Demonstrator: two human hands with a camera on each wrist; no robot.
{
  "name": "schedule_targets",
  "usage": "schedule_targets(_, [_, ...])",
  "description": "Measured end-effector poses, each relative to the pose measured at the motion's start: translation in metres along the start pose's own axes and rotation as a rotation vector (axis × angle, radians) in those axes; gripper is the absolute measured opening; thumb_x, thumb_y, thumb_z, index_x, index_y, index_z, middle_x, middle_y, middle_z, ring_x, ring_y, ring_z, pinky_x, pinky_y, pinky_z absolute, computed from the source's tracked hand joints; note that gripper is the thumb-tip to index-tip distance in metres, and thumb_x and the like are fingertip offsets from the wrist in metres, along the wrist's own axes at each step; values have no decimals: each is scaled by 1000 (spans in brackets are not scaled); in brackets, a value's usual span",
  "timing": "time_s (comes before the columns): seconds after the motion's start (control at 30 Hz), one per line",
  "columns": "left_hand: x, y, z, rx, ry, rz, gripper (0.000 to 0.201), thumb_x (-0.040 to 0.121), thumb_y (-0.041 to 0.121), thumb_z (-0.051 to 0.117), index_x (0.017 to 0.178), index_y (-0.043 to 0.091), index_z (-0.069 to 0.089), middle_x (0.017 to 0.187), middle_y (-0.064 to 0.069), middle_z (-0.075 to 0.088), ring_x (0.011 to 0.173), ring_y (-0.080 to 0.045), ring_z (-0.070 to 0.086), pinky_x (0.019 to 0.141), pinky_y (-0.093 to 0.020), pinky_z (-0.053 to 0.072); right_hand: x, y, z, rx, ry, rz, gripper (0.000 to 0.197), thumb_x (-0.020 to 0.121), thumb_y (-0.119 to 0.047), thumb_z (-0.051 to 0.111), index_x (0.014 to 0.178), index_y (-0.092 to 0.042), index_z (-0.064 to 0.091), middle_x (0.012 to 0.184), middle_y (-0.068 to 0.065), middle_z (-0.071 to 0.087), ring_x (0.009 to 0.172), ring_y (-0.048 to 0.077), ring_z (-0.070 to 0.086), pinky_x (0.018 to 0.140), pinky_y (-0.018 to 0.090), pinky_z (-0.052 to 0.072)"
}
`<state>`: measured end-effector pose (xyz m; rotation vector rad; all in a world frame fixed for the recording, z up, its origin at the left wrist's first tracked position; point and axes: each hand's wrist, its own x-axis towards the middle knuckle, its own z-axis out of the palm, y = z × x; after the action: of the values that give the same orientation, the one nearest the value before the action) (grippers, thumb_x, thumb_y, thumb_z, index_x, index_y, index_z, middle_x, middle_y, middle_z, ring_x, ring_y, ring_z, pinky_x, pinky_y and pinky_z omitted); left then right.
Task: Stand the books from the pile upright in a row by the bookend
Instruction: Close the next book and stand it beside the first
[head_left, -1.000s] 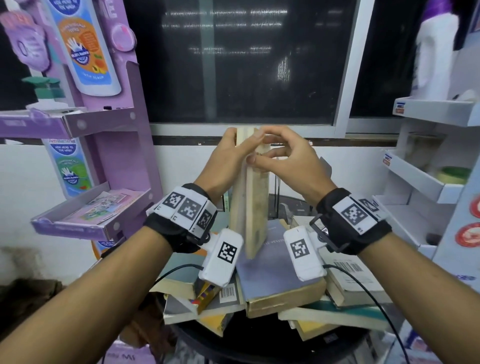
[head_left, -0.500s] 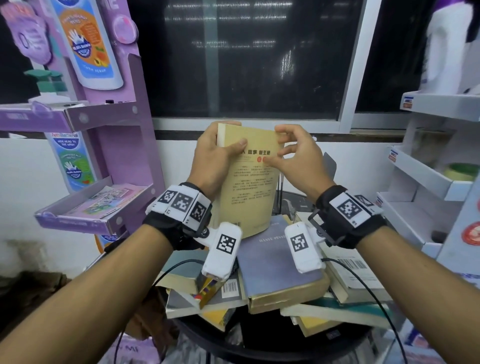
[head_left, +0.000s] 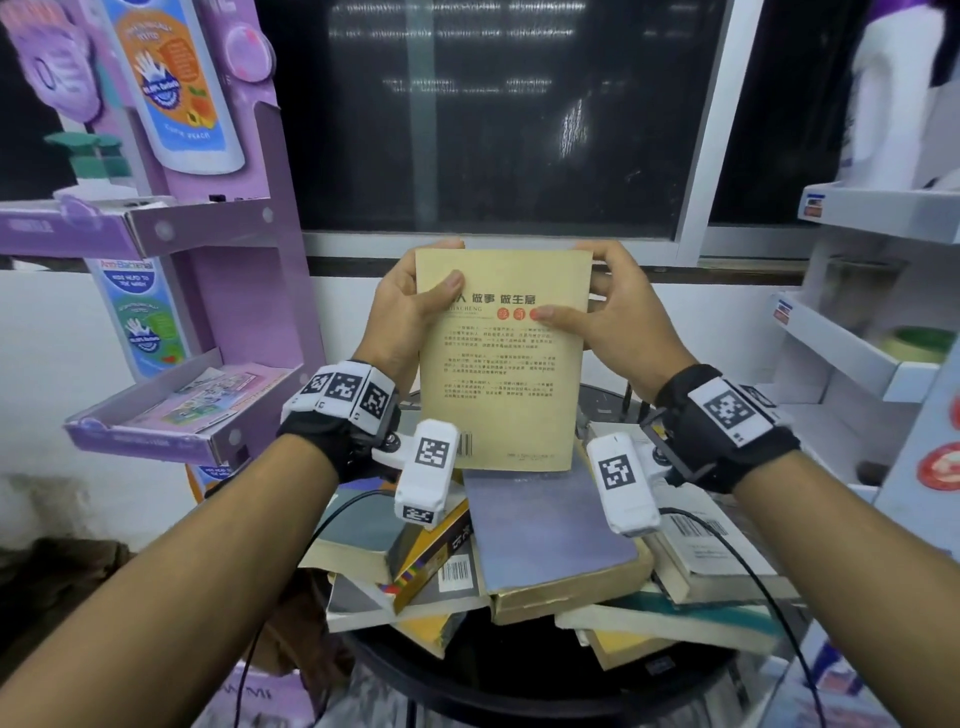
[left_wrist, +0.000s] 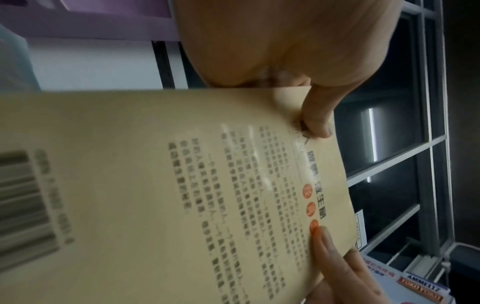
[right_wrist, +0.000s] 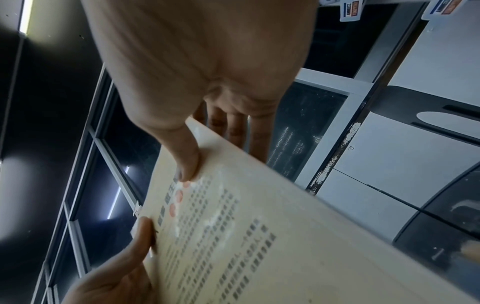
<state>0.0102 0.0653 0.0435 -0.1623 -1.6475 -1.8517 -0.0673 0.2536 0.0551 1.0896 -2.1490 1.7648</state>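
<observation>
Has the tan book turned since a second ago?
Yes. The tan book was edge-on against the window frame; now its back cover faces the camera, held by left hand and right hand.

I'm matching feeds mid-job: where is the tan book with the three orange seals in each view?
Head: tan book at centre, upright, back cover toward the camera, left hand and right hand gripping its sides.
Left wrist: fills the lower left, turned sideways.
Right wrist: fills the lower right, tilted.
Shared landmark: the orange seals, beside the right thumb.
</observation>
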Motion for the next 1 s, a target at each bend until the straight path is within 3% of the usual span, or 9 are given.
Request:
schedule_targets(0.17, [6,-13,-2,220,-64,-61,29,96,22,54,123,15,48,117,-9,65,102,-22,65,84,-37,54,-4,9,-1,-86,41,-22,55,73,-17,83,108,-19,40,106,-4,66,96,14,66,79,39,59])
schedule_targets(0.3, [4,-23,2,200,-74,-94,41,96,32,52,131,14,40,122,-7,64,107,-23,66,90,-41,54,-8,11,-2,-135,37,-28,56,75,-20,82,109,-23,38,108,-3,65,93,14,65,76,37,59])
schedule_targets(0.47, [10,-29,7,131,32,-101,32,98,31,50,123,12,42,113,-12,67,98,-27,68,84,-42,56,-9,-2,-3,-236,-66,-78,52,78,-18,79,118,-25,47,105,-16,56,101,12,60,67,23,59])
schedule_targets(0.53, [13,-30,9,72,59,-112,28,98,29,51,120,13,43,105,-10,68,89,-23,68,76,-38,55,-8,-8,-5,-260,-119,-79,49,78,-18,79,118,-24,51,103,-20,54,104,11,58,64,23,59])
schedule_targets(0.67, [17,-29,11,-19,38,-116,15,98,23,51,110,16,47,99,-12,67,82,-24,67,70,-36,55,-5,-19,-7,-253,-191,-49,42,81,-23,75,119,-30,57,108,-14,60,100,13,63,60,25,60])
schedule_targets(0.83, [23,-30,10,-71,-44,-104,12,97,20,51,107,15,48,97,-13,66,88,-29,64,78,-43,52,1,-31,-4,-303,-272,14,54,80,-29,74,130,-36,56,109,-11,66,89,11,69,60,38,61])
schedule_targets(1.0, [28,-32,10,-19,-96,-130,35,87,33,53,116,14,49,100,-9,65,93,-26,62,91,-48,47,3,-36,0,-364,-312,81,63,79,-26,75,136,-37,50,109,-4,68,84,16,70,58,40,61])
